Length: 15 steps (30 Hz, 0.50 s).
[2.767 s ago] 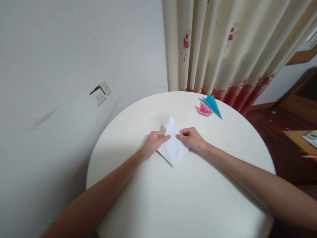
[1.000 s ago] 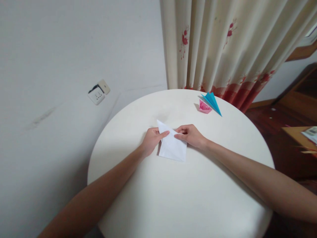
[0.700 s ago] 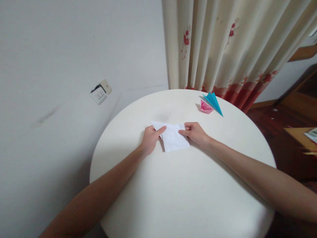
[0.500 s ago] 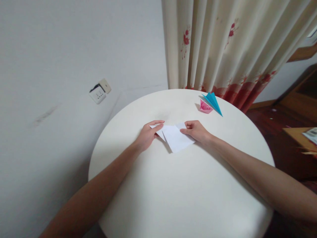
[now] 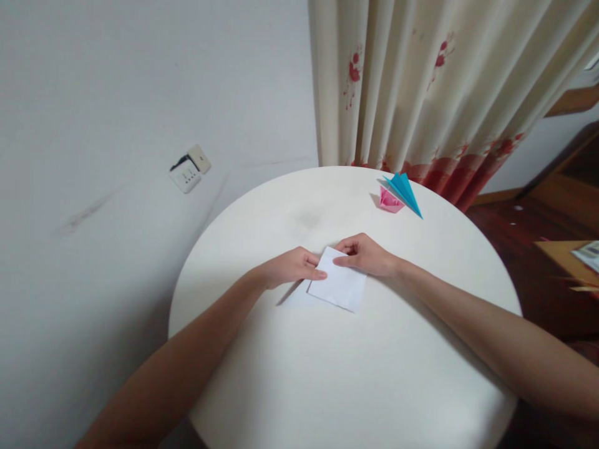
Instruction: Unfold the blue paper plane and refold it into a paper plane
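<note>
A folded sheet of white paper (image 5: 334, 284) is held over the middle of the round white table (image 5: 346, 380). My left hand (image 5: 299, 265) grips its left edge, thumb on top and fingers underneath. On the upper right edge, my right hand (image 5: 362, 254) pinches the paper, its thumb lying across the face and the other fingers curled behind. One layer of the paper sticks out to the lower left as a pointed flap. The fingertips under the sheet are hidden.
A blue paper plane (image 5: 405, 193) and a pink folded paper boat (image 5: 390, 201) lie together near the table's far right edge. Behind hangs a cream curtain (image 5: 393, 81) with red flowers. A wall socket (image 5: 186, 176) is on the left wall.
The paper has been turned and now shows a squarer face. My left hand has moved right and slightly down, closer to my right hand, which has shifted a little down and left.
</note>
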Each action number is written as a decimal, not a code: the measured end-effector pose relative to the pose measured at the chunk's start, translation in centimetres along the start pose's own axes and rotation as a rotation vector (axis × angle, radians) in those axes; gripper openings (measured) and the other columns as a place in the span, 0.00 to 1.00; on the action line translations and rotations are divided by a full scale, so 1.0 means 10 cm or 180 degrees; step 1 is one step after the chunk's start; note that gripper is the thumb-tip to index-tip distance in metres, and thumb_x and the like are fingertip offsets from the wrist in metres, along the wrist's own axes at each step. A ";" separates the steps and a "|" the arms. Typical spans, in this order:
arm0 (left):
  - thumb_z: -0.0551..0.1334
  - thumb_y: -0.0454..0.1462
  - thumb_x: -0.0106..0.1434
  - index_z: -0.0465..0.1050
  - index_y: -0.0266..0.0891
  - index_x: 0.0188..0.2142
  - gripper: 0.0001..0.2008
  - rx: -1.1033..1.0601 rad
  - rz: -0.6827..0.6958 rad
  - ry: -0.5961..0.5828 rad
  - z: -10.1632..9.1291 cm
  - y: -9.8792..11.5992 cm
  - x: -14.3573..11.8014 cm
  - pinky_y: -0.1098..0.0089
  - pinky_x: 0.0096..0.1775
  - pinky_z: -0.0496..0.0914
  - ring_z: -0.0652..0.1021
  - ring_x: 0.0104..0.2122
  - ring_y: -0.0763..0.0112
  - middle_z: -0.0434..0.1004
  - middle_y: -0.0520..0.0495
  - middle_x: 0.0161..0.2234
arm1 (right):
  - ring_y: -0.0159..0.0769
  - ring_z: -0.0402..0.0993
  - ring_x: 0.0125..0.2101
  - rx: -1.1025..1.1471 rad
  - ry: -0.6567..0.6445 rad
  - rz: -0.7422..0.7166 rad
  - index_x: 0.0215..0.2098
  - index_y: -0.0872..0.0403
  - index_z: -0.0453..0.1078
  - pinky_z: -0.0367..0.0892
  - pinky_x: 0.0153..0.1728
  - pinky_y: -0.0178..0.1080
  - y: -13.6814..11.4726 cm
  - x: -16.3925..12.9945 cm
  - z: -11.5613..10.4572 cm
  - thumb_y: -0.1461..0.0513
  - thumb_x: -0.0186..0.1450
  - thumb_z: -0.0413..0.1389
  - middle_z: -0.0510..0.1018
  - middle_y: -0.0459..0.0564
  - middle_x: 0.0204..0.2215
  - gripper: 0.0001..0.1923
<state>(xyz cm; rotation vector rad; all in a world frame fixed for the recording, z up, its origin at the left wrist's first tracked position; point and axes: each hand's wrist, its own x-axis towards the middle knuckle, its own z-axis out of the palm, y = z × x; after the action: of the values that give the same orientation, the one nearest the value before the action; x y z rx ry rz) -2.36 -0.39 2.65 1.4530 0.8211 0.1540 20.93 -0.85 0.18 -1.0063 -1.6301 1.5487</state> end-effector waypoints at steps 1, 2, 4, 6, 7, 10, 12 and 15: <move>0.70 0.45 0.56 0.83 0.36 0.38 0.16 0.0004 0.0027 0.0073 0.01 -0.02 0.02 0.69 0.33 0.70 0.79 0.30 0.64 0.83 0.44 0.35 | 0.33 0.73 0.24 -0.0019 0.0033 -0.0024 0.31 0.58 0.77 0.67 0.26 0.35 0.01 0.00 0.00 0.56 0.51 0.68 0.80 0.47 0.25 0.15; 0.70 0.45 0.56 0.83 0.35 0.37 0.16 0.0010 0.0057 0.0168 0.00 -0.03 0.03 0.69 0.33 0.69 0.79 0.29 0.64 0.83 0.44 0.34 | 0.33 0.73 0.24 -0.0052 0.0075 -0.0054 0.31 0.58 0.77 0.66 0.26 0.35 0.01 0.01 -0.01 0.56 0.51 0.67 0.80 0.48 0.25 0.15; 0.70 0.45 0.56 0.83 0.34 0.37 0.16 -0.0006 0.0125 0.0418 -0.02 -0.06 0.06 0.69 0.33 0.69 0.79 0.30 0.65 0.83 0.43 0.35 | 0.33 0.72 0.25 -0.0154 0.0231 -0.0124 0.32 0.59 0.77 0.66 0.26 0.35 0.03 0.02 -0.04 0.55 0.53 0.67 0.80 0.48 0.26 0.15; 0.70 0.44 0.56 0.82 0.34 0.37 0.16 -0.0099 0.0204 0.0748 -0.05 -0.08 0.09 0.69 0.35 0.70 0.80 0.31 0.64 0.83 0.42 0.36 | 0.34 0.72 0.26 -0.0216 0.0479 -0.0212 0.33 0.59 0.78 0.66 0.27 0.35 0.05 0.03 -0.08 0.54 0.54 0.66 0.80 0.50 0.28 0.16; 0.70 0.44 0.56 0.82 0.33 0.38 0.16 -0.0175 0.0251 0.0899 -0.06 -0.09 0.10 0.68 0.36 0.70 0.80 0.31 0.64 0.83 0.41 0.36 | 0.35 0.73 0.27 -0.0184 0.0618 -0.0248 0.34 0.59 0.78 0.66 0.28 0.36 0.06 0.04 -0.10 0.54 0.54 0.67 0.80 0.51 0.29 0.17; 0.70 0.45 0.57 0.81 0.33 0.40 0.17 -0.0407 0.0354 0.1189 -0.07 -0.11 0.13 0.68 0.35 0.70 0.79 0.32 0.64 0.83 0.41 0.36 | 0.36 0.74 0.30 0.0210 0.0931 -0.0221 0.36 0.58 0.77 0.68 0.30 0.38 0.08 0.07 -0.12 0.54 0.52 0.68 0.81 0.53 0.32 0.19; 0.69 0.46 0.58 0.81 0.33 0.40 0.18 -0.0413 0.0372 0.1283 -0.06 -0.11 0.14 0.69 0.33 0.69 0.79 0.30 0.65 0.83 0.41 0.35 | 0.35 0.73 0.28 0.0427 0.1053 -0.0107 0.36 0.58 0.76 0.67 0.28 0.37 0.08 0.08 -0.12 0.54 0.50 0.69 0.80 0.51 0.29 0.21; 0.69 0.47 0.58 0.81 0.32 0.37 0.18 -0.0200 0.0600 0.1355 -0.03 -0.11 0.16 0.69 0.33 0.69 0.78 0.33 0.64 0.81 0.40 0.38 | 0.33 0.71 0.24 0.0429 0.1197 -0.0082 0.34 0.58 0.76 0.64 0.26 0.36 0.07 0.08 -0.11 0.54 0.48 0.70 0.79 0.49 0.25 0.21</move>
<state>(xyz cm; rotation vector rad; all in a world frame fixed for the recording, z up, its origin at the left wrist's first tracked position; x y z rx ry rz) -1.79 0.57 1.07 1.4575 1.0088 0.6437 21.55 0.38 -0.43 -1.1194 -1.2581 1.3358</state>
